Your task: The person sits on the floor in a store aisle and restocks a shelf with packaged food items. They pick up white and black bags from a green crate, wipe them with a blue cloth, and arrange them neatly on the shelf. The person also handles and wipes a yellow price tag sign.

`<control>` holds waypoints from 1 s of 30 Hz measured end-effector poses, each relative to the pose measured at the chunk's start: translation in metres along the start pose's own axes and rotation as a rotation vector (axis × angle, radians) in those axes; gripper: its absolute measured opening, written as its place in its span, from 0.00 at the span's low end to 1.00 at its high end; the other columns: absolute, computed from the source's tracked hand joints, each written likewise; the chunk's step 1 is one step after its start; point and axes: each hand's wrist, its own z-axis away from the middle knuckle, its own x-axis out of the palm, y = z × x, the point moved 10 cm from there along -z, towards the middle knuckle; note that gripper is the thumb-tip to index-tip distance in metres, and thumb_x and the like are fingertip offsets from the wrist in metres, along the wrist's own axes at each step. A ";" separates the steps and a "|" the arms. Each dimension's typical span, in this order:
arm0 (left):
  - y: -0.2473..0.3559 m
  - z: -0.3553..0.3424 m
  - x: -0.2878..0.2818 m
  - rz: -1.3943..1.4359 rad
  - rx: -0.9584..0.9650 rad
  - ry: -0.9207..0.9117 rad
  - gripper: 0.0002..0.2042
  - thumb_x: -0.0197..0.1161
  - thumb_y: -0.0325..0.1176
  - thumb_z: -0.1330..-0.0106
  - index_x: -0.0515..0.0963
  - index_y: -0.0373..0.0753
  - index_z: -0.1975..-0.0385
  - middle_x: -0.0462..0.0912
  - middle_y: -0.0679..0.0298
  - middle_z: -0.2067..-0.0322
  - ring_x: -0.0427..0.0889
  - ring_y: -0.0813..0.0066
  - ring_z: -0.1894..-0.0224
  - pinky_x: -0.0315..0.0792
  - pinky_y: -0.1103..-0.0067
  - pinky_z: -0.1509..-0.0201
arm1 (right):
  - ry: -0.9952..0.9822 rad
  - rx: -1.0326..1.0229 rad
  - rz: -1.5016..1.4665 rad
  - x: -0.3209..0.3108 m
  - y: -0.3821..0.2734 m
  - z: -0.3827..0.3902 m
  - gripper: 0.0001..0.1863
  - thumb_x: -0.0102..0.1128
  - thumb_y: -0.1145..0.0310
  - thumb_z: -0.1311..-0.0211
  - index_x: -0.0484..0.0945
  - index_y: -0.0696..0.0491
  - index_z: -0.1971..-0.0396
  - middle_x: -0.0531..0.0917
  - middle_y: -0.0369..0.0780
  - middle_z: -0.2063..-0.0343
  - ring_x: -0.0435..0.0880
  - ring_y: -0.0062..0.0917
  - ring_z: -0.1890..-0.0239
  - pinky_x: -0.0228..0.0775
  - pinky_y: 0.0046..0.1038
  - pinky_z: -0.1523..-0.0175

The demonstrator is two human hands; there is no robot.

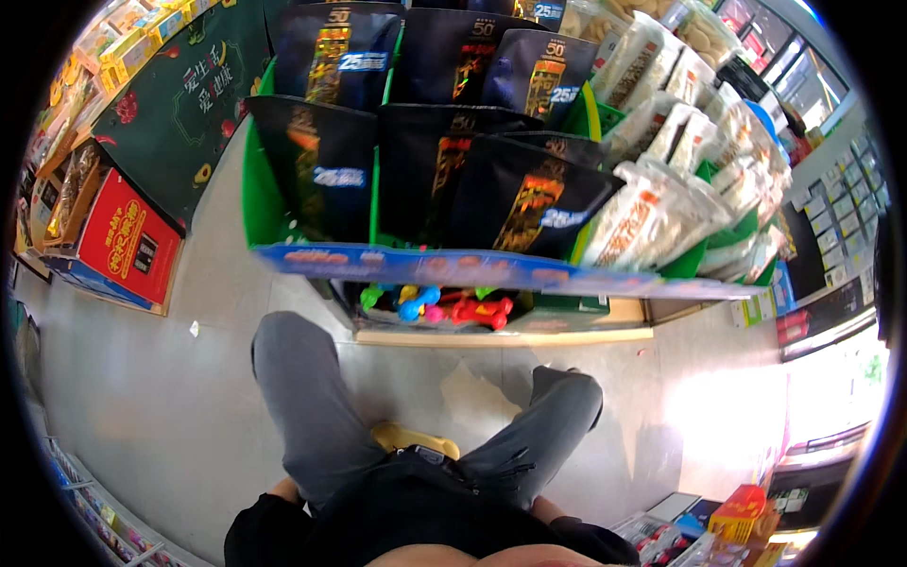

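My left hand (285,489) shows only as a sliver of skin beside my left hip, its fingers hidden. Beside my right hip a bit of my right hand (545,510) shows, its fingers also out of sight. I am seated with knees apart, and part of a yellow stool (414,438) appears between my legs. In front of me, beyond both hands' reach at this moment, stands a green display bin (257,203). It holds dark pouches (326,175) on the left and middle, and clear-and-white packets (652,213) on the right.
Colourful dumbbell-shaped toys (482,312) lie on a low shelf under the bin, above a wooden base edge (491,337). A red carton (132,241) stands at left by a dark green panel (189,99). Wire racking (94,501) and an orange-red box (739,510) are near the lower corners.
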 end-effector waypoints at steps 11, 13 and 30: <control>0.077 0.086 -0.221 -0.108 0.458 0.615 0.22 0.56 0.40 0.36 0.71 0.32 0.46 0.77 0.46 0.52 0.77 0.54 0.50 0.69 0.68 0.47 | 0.948 -0.269 -0.107 -0.200 -0.054 0.134 0.27 0.50 0.50 0.35 0.77 0.64 0.74 0.80 0.54 0.76 0.80 0.44 0.71 0.68 0.41 0.65; 0.136 0.159 -0.253 0.097 0.701 0.824 0.20 0.57 0.34 0.37 0.71 0.33 0.46 0.77 0.48 0.52 0.75 0.57 0.48 0.68 0.70 0.45 | 0.964 -0.444 -0.640 -0.250 -0.072 0.149 0.24 0.50 0.51 0.34 0.77 0.60 0.73 0.78 0.42 0.80 0.78 0.31 0.76 0.67 0.34 0.70; 0.576 0.410 -0.327 -0.134 1.699 1.037 0.30 0.68 0.41 0.47 0.68 0.39 0.44 0.70 0.56 0.44 0.67 0.59 0.40 0.61 0.70 0.38 | 0.792 -1.741 -0.340 -0.040 -0.610 0.409 0.21 0.64 0.73 0.53 0.70 0.56 0.56 0.78 0.43 0.66 0.78 0.33 0.59 0.70 0.32 0.50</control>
